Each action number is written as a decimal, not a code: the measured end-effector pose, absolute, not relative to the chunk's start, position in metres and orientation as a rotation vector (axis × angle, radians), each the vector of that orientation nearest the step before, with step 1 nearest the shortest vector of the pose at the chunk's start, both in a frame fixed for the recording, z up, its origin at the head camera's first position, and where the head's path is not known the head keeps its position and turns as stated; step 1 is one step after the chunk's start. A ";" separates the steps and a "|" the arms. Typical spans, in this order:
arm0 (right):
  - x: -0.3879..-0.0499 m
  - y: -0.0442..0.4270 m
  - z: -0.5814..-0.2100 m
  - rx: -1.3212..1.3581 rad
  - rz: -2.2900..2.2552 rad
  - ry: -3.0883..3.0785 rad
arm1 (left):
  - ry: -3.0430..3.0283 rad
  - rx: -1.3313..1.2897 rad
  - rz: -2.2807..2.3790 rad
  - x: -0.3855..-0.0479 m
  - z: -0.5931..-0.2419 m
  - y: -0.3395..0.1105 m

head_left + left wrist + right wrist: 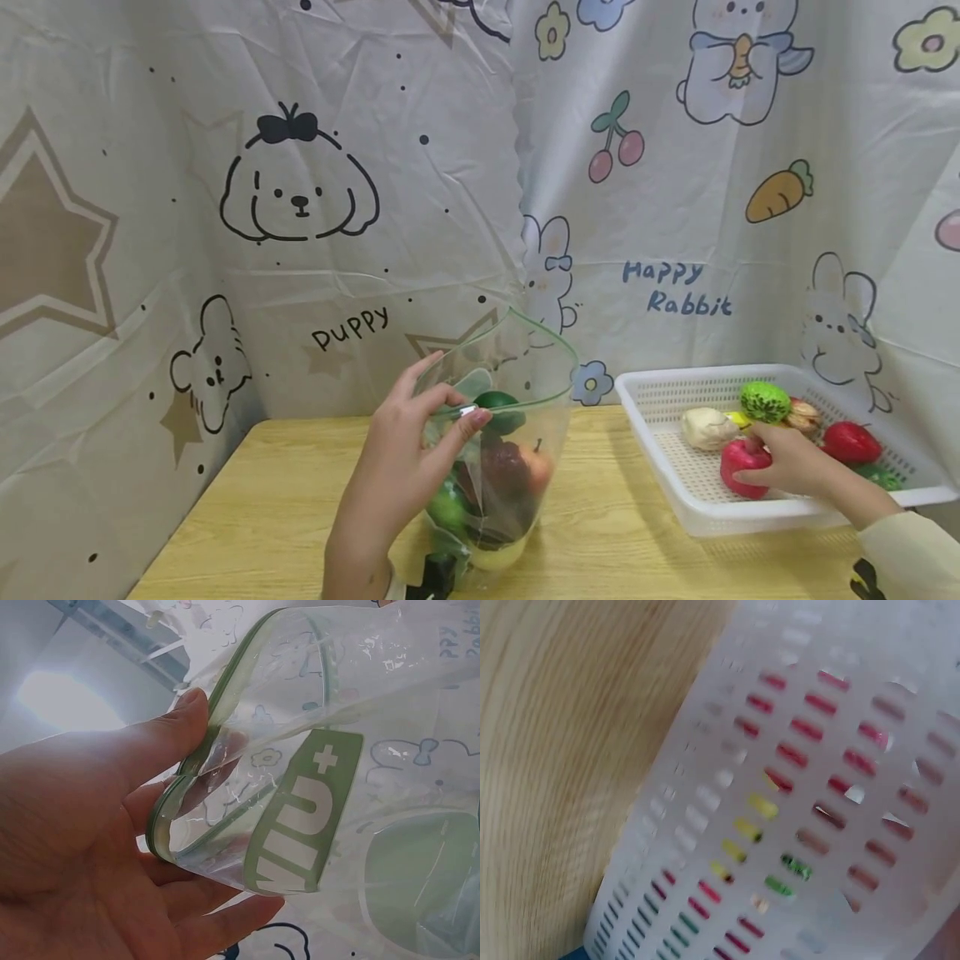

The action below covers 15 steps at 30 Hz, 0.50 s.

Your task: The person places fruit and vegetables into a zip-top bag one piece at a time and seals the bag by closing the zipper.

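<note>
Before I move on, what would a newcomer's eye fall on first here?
Probably the clear, green-rimmed bag of fruit, low centre in the head view, its rim held by the left hand. Then the white basket at right, where the right hand grips a red item; behind, a puppy drawing on the pale curtain.

You are in a curtained-off nook, its wider building unclear: cartoon-printed curtains (420, 208) hang behind and beside your wood-grain desk (262, 500).

bag (551, 423) on table (277, 500) | basket (735, 521) right of bag | fruit (537, 468) in bag | curtain (450, 208) behind
</note>
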State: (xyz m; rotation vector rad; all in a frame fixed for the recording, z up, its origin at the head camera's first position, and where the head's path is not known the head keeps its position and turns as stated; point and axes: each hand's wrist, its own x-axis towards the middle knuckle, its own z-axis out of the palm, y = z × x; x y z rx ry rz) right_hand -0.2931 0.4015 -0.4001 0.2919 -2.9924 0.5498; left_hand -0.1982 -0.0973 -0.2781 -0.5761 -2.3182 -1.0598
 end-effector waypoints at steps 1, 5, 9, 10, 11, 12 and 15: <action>-0.293 0.399 -0.400 0.305 0.550 -2.981 | -2.317 -0.575 -1.059 -0.198 -0.278 -0.098; -0.292 0.390 -0.396 0.321 0.540 -2.945 | -2.320 -0.567 -1.064 -0.198 -0.279 -0.099; -0.289 0.382 -0.389 0.358 0.525 -2.900 | -2.323 -0.561 -1.067 -0.197 -0.279 -0.100; -0.288 0.380 -0.387 0.370 0.520 -2.886 | -2.320 -0.563 -1.067 -0.197 -0.279 -0.100; -0.287 0.378 -0.384 0.382 0.515 -2.870 | -2.318 -0.566 -1.069 -0.197 -0.279 -0.100; -0.286 0.375 -0.382 0.394 0.515 -2.853 | -2.316 -0.569 -1.071 -0.197 -0.279 -0.100; -0.283 0.366 -0.371 0.438 0.511 -2.785 | -2.313 -0.576 -1.075 -0.197 -0.278 -0.100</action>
